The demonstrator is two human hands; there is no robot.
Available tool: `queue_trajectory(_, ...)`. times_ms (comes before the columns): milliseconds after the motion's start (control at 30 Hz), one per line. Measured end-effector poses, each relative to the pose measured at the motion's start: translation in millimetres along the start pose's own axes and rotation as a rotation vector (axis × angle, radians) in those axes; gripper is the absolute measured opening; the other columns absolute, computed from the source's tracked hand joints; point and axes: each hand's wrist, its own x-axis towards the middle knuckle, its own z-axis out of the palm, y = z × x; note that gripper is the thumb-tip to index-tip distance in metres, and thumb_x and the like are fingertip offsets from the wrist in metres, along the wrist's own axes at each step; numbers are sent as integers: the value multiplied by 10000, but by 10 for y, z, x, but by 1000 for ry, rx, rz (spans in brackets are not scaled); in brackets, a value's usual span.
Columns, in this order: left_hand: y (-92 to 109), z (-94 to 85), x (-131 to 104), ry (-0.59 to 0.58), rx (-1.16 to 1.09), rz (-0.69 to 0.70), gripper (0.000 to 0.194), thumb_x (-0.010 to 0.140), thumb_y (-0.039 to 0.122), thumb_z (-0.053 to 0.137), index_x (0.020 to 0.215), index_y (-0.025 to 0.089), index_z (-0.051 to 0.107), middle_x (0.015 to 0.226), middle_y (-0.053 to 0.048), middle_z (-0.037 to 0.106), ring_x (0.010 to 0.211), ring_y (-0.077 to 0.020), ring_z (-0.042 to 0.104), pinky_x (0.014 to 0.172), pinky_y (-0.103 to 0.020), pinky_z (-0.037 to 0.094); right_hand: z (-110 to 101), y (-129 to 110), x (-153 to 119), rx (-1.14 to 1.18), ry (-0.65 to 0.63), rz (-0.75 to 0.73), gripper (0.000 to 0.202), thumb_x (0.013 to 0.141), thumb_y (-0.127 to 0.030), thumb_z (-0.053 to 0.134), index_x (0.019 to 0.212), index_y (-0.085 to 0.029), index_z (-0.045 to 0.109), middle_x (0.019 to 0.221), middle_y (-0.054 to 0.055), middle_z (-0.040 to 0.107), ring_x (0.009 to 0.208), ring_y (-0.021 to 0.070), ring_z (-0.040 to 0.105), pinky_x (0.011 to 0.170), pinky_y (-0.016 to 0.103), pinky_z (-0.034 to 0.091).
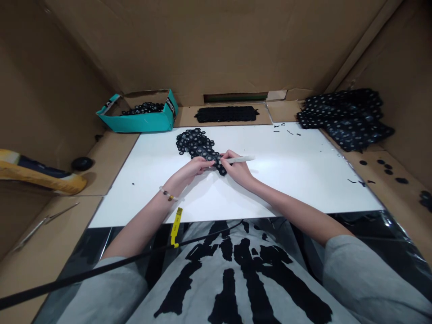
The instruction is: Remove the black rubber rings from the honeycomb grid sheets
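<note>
My left hand [200, 165] is closed on the near edge of a black rubber piece [209, 155] with pale round spots. Right beside it, my right hand [232, 165] grips a slim white pen-like tool [241, 159], its tip at the black piece and its back end pointing right. What the tip touches is too small to make out. Against the far left of the black piece lies a heap of small black rings [192, 139] on the white board [286, 180].
At the back left stands a teal box [141, 123] holding more black rings. Behind the board lie a black ribbed strip [227, 114] and, at right, black dotted sheets [347, 117]. Tweezers [47, 220], a yellow bottle [43, 173] and a black round object [82, 164] lie left.
</note>
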Motion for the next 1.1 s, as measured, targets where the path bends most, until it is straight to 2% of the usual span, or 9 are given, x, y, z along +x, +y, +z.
queue_trajectory(167,-6,40,-6,39,22,23,381,706,436,809,638,181,534,562,32,454,467,-76,341,474,-272,195,-34,-39,12,-6,-6,-4,213,887,-376,507,729,-236,484,642,-31,545,642,165,518,623,280,367)
queue_trajectory(267,-56,101,14,83,127,92,383,715,479,793,680,173,565,581,20,502,484,-87,373,465,-263,213,-50,-26,31,30,4,3,215,876,-371,523,717,-233,481,639,-33,531,636,160,504,618,282,361)
queue_trajectory(367,-98,152,27,112,246,201,369,670,440,821,646,157,585,584,8,548,511,-97,407,474,-254,244,-55,-6,44,67,12,21,222,864,-372,536,703,-230,483,659,-32,534,665,160,510,639,285,368)
queue_trajectory(433,-109,169,26,120,283,222,362,650,418,827,608,148,589,575,3,559,522,-102,418,483,-251,259,-55,0,50,91,8,39,228,857,-381,546,697,-229,487,658,-34,533,674,160,513,644,286,374)
queue_trajectory(567,-89,172,12,102,232,191,337,645,418,812,615,142,622,566,2,554,522,-108,420,490,-252,260,-61,1,71,156,12,78,228,838,-389,569,685,-231,510,657,-34,553,698,167,543,673,290,409)
queue_trajectory(667,-48,173,-2,121,146,164,314,674,409,791,652,150,614,557,19,513,501,-92,384,482,-250,235,-71,6,89,246,55,120,199,827,-356,576,679,-226,544,808,-8,664,878,187,627,823,318,451)
queue_trajectory(767,-18,178,-6,132,80,112,305,718,410,762,684,164,585,550,38,462,479,-79,344,463,-249,189,-75,22,98,287,80,171,168,809,-318,581,671,-225,570,946,14,715,1013,206,644,924,352,450)
queue_trajectory(1100,-98,143,50,98,157,101,315,791,413,712,643,177,565,521,37,413,453,-84,317,453,-260,167,-46,63,83,272,53,162,174,812,-339,576,682,-228,544,935,18,727,920,196,664,874,354,501)
